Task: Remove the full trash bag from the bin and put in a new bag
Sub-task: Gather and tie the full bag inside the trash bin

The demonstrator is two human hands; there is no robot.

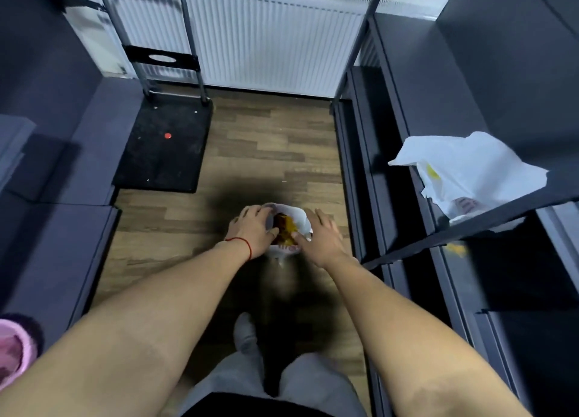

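Both hands (pixel 250 231) on bag rim (pixel 299 217)

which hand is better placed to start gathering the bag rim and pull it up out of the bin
Left, probably. The left hand already curls over the trash bag rim; the right hand lies flatter, fingers spread.

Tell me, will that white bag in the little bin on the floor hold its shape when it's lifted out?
Probably not. The trash bag looks like thin, crumpled plastic, so it should sag. The yellow-brown waste near its rim suggests some weight, possibly spilling. Both hands, left hand and right hand, at the rim should help.
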